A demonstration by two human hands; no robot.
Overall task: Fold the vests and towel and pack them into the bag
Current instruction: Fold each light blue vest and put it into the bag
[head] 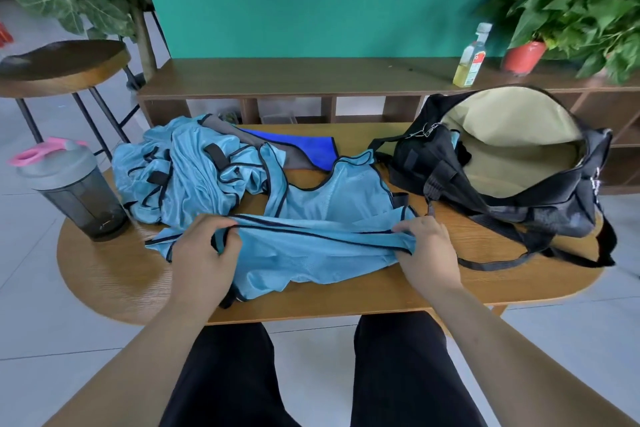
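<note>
A light blue mesh vest (pixel 322 218) with black trim lies spread on the wooden table (pixel 114 274) in front of me, its lower hem pulled up toward the chest. My left hand (pixel 204 253) pinches the hem at its left end. My right hand (pixel 429 250) grips the hem at its right end. Behind and to the left, more blue vests (pixel 187 170) lie in a crumpled heap. A blue and grey towel (pixel 304 149) peeks out behind them. The black bag (pixel 502 163) stands at the right, unzipped, showing its beige lining.
A grey shaker bottle (pixel 72 187) with a pink lid stands at the table's left edge. The bag's strap (pixel 491 263) trails over the table by my right hand. Behind are a low shelf (pixel 311 80) with an oil bottle (pixel 471 59), potted plants and a stool (pixel 62 66).
</note>
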